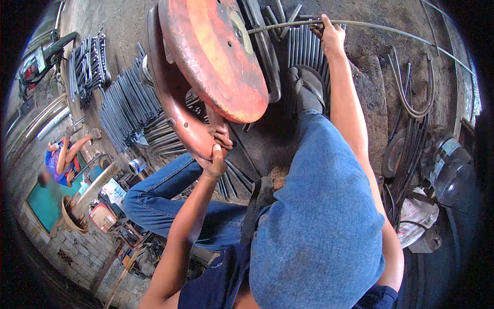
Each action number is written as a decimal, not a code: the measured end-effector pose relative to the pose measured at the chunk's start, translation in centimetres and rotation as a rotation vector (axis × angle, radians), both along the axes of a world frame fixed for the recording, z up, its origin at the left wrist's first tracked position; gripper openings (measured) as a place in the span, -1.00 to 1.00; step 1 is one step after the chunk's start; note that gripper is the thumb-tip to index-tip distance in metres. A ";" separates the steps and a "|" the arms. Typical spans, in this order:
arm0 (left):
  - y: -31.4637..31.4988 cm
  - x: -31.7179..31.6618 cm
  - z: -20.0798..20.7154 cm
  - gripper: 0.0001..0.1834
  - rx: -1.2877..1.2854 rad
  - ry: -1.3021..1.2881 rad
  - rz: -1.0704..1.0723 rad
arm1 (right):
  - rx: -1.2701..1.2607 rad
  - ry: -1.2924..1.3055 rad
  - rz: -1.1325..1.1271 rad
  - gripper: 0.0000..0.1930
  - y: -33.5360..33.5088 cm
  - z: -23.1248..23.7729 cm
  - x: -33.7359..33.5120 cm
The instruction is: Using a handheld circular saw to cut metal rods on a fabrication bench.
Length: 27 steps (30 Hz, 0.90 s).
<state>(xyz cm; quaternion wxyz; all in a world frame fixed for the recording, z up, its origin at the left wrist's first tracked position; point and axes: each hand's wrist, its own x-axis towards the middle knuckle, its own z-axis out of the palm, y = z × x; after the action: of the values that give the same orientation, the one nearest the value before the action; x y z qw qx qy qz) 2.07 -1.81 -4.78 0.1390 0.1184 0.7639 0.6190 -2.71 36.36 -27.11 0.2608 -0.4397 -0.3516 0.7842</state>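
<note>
My left hand point(216, 157) is wrapped around the lower end of a smooth reddish-brown metal lever point(188, 129). Beside that lever stands a large worn red-orange metal disc point(211, 56), with a bolt and pale patch near its upper right. From the disc's right edge a long thin metal rod point(381, 25) runs off to the right, bending slightly downward at its far end. With my arm stretched out, my right hand point(332, 37) grips the rod a short way from the disc. My sandalled foot point(309, 87) rests below that hand.
Bundles of cut metal tubes point(126, 103) lie left of the disc, more beneath it. U-bent tubes point(417, 110) and a large clear plastic bottle point(447, 159) are at right. Another person point(64, 157) sits far left near a green board point(43, 201). A basket point(72, 216) stands nearby.
</note>
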 end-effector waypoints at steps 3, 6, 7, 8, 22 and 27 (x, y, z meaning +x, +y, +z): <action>-0.5 0.0 -0.3 -0.54 -0.016 0.006 -0.039 | 0.006 0.010 -0.015 -0.79 -0.1 0.2 0.0; -0.8 0.0 -0.6 -0.54 -0.027 -0.011 -0.041 | 0.011 -0.019 -0.008 -0.77 -0.2 0.6 0.1; -0.8 0.0 -0.6 -0.54 -0.029 -0.015 -0.040 | 0.015 -0.001 -0.004 -0.77 -0.3 0.7 0.1; -0.8 0.0 -0.7 -0.54 -0.027 -0.019 -0.036 | 0.021 -0.024 0.009 -0.77 -0.5 0.7 0.0; -1.0 0.3 -1.6 -0.54 -0.037 -0.033 -0.017 | -0.094 0.049 0.057 -0.82 -1.5 1.7 -0.3; -1.0 0.4 -2.0 -0.51 -0.012 -0.046 0.001 | -0.072 -0.012 0.080 -0.81 -1.5 1.5 -0.5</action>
<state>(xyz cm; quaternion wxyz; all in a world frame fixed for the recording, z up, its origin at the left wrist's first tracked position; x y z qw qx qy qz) 2.43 -2.83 -6.78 0.1571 0.1031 0.7642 0.6170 -3.17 34.88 -25.65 0.2111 -0.4393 -0.3418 0.8035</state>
